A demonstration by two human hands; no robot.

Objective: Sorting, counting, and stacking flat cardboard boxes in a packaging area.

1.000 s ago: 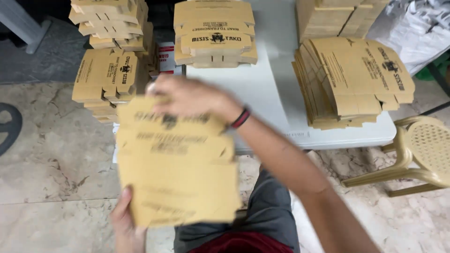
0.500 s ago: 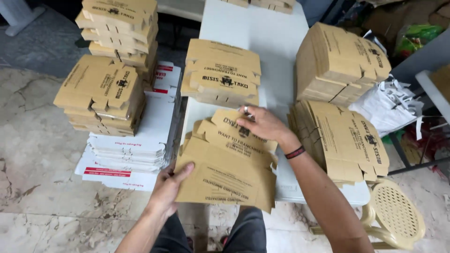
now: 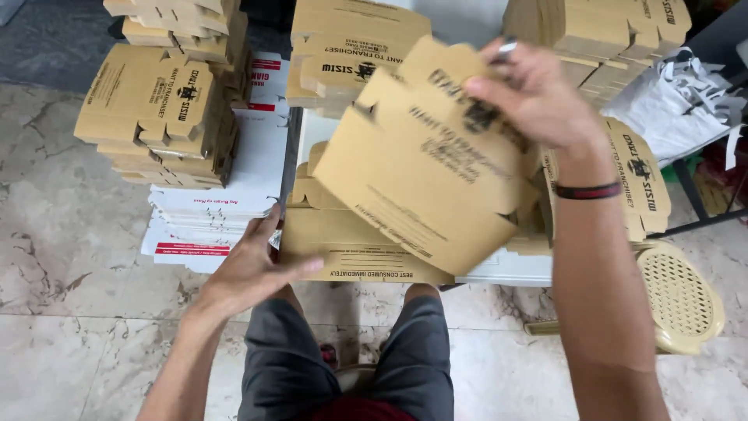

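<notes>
Above the front edge of the white worktop, your right hand is raised, its grip pinching the top of a flat brown carton blank, held tilted. Your left hand lies lower, fingers spread, touching the edge of another blank. The raised blank hides your right fingertips and much of the worktop.
</notes>
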